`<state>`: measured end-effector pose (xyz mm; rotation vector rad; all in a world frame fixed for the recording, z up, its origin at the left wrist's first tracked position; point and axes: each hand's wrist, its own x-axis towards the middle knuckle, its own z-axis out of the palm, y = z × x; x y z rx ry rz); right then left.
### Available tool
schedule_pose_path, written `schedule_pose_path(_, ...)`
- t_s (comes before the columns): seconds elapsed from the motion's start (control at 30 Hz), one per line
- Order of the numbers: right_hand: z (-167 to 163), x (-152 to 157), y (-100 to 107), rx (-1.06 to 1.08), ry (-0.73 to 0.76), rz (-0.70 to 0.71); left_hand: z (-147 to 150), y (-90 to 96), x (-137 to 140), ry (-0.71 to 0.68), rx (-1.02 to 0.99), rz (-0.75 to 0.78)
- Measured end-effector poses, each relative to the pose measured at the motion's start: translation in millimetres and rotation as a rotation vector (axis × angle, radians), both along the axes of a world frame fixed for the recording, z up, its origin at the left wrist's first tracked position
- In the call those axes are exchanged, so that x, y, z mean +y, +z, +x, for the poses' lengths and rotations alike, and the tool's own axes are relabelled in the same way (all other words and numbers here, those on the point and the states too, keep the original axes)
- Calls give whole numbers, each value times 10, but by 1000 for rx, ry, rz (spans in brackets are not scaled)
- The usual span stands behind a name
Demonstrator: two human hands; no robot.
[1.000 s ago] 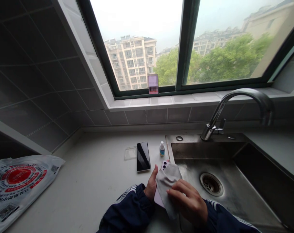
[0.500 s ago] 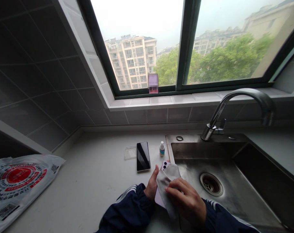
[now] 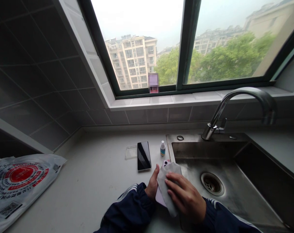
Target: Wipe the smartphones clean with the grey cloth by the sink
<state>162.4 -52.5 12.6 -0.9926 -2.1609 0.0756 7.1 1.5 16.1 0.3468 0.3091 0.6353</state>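
Note:
A light purple smartphone (image 3: pixel 161 196) is gripped along its left edge by my left hand (image 3: pixel 152 185), its camera side facing up. Over most of its back lies a grey cloth (image 3: pixel 164 183). My right hand (image 3: pixel 187 195) presses the cloth against the phone with its fingers laid across it; the thumb is hidden. Just beyond the phone's top end stands a small white-capped bottle (image 3: pixel 162 149) with a blue and yellow label. A second, dark-screened phone (image 3: pixel 144 156) rests on the counter to the left, partly over a clear phone case (image 3: pixel 131 152).
A steel sink (image 3: pixel 210 152) with a curved faucet (image 3: pixel 217 110) takes up the right side, its rim close to my right hand. On the far left a printed plastic bag (image 3: pixel 26 181) lies on the white counter (image 3: pixel 89 181). A window (image 3: pixel 142 48) is ahead.
My right hand has gone from pinching the cloth to lying flatter on it, fingers spread over the phone's back. The cloth now lies smoother. My left hand keeps its hold.

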Motion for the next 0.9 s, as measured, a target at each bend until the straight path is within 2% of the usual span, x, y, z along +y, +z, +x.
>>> schedule_pose_path(0.23, 26, 31, -92, -18, -65, -42, 8, -16, -2, 13, 4, 52)
schedule_pose_path(0.67, 54, 62, -98, -92, -103, -69, 1, -92, 16, 50, 45, 121)
schedule_pose_path(0.9, 74, 78, -102, -101, -125, -76, -30, -126, 15, -32, 112, 190)
